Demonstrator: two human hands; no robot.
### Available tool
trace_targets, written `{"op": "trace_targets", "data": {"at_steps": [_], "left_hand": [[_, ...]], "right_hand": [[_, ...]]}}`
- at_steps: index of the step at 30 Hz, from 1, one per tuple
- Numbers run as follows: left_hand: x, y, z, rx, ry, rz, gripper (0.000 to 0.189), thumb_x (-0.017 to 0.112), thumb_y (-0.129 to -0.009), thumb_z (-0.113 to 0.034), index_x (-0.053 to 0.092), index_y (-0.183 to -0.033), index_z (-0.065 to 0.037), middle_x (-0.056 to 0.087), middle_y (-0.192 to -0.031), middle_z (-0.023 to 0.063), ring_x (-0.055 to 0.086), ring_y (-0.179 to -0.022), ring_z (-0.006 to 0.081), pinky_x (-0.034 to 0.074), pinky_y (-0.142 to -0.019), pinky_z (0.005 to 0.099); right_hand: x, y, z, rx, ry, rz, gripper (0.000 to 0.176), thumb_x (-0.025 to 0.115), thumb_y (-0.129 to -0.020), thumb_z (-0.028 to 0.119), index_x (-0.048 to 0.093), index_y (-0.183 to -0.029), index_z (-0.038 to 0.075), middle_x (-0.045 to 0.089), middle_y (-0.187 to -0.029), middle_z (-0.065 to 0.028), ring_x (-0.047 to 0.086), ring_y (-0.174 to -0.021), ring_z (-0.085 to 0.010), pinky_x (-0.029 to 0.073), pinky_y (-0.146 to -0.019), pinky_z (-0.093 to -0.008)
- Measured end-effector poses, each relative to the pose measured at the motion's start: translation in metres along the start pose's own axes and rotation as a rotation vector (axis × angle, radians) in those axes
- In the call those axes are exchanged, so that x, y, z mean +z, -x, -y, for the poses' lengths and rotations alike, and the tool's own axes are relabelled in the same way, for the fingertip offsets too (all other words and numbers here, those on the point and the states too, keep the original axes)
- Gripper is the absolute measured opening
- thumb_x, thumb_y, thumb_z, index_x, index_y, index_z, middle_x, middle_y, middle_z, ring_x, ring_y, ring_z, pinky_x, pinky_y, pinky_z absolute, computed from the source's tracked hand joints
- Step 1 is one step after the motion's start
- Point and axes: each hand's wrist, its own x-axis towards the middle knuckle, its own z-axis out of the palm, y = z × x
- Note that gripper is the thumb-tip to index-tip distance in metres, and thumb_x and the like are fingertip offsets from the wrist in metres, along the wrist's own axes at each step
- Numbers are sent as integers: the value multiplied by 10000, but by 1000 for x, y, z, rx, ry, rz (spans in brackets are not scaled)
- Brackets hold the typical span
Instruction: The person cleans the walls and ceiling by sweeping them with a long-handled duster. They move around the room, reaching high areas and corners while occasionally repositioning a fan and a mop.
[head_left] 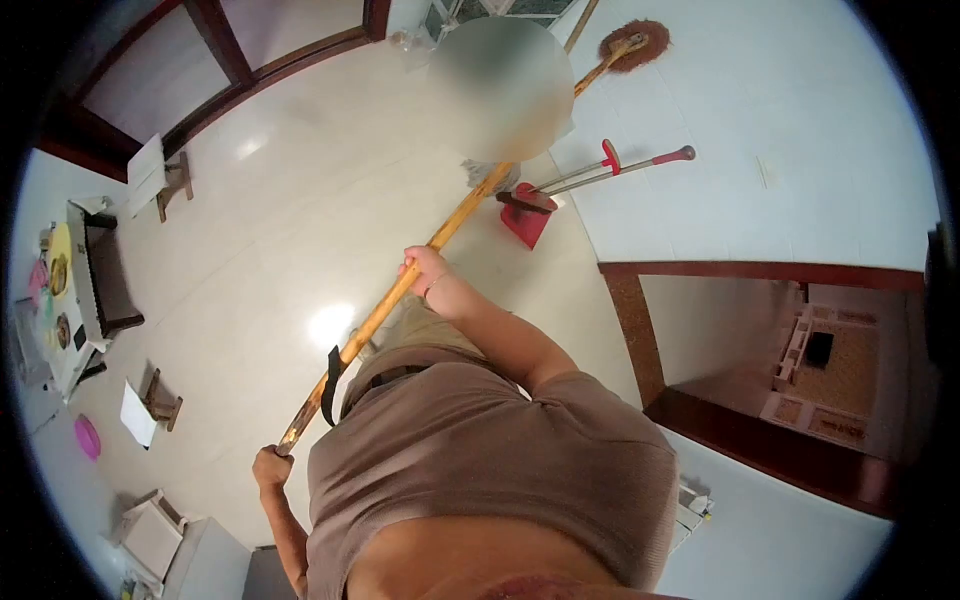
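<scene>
A long yellowish wooden pole slants across the front of my body. My left hand is wrapped round its lower end. Farther up, my right hand grips the same pole. Its upper stretch passes behind a round blurred patch. Beyond the patch a wooden shaft in line with it carries a round brown brush head against the white wall, so it looks like one long-handled brush. A black strap hangs by the lower pole, near my waist.
A red dustpan with a long handle stands by the right wall, a dark-bristled brush at it. Left are a table with dishes, small stools and a pink basin. A dark-framed doorway opens right.
</scene>
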Motion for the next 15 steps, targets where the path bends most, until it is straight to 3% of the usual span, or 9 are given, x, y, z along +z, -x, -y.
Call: {"op": "trace_targets", "data": {"at_steps": [6,8,13,15], "left_hand": [[-9,15,-49,-23,77,136,282,591,-604,-231,639,-744,9,624,-745,225,616,-747,370,485,-678,421],[-19,25,-78,-42,100,167,293,593,-600,-239,641,-745,11,625,-751,228,618,-751,371,483,-673,418],[-18,37,-107,-137,132,200,402,645,-601,-351,651,-766,15,620,-763,252,627,-773,366,477,-672,410],[-2,36,-89,-131,183,200,464,660,-597,-416,653,-768,15,616,-768,263,630,-785,358,472,-672,415]], "right_hand": [[6,-35,34,-7,46,39,144,571,-730,6,448,-684,66,430,-554,-65,422,-458,-201,412,-455,-343],[0,-52,41,-33,153,-73,153,554,-767,31,439,-681,86,424,-550,-63,429,-487,-224,425,-534,-364],[-33,-83,32,-77,186,-174,157,558,-736,16,429,-672,80,422,-554,-58,420,-478,-217,417,-498,-349],[-63,-106,18,-98,194,-234,155,553,-729,8,427,-671,78,421,-553,-55,415,-474,-213,415,-487,-341]]}}
